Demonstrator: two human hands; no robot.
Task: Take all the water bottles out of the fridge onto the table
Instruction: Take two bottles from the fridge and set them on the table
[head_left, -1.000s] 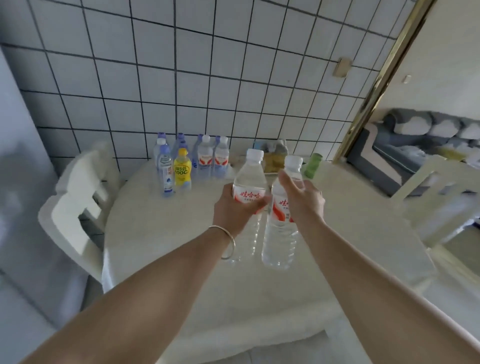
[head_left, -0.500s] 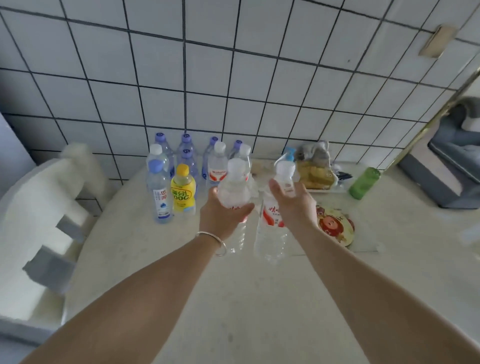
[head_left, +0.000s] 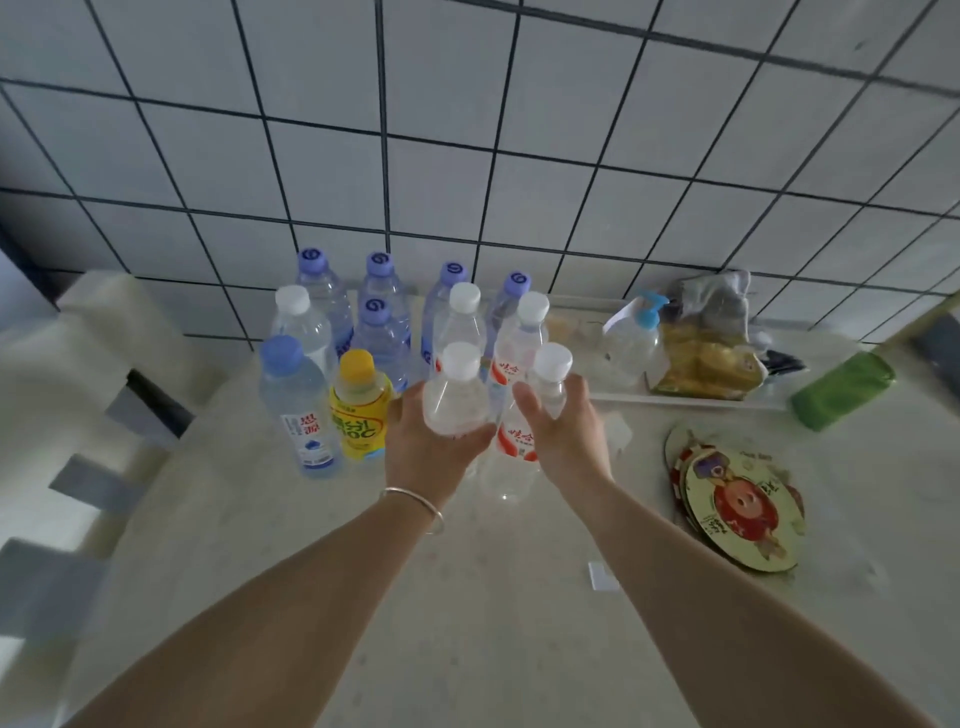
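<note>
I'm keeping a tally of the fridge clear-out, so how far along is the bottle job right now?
Done: a cluster of bottles already stands on the table by the tiled wall. In hand: the left hand and right hand each grip one white-capped bottle, left bottle and right bottle, just in front of that cluster, apparently not yet released. Left: setting these two down; the fridge is out of view, so any remainder can't be judged.
</note>
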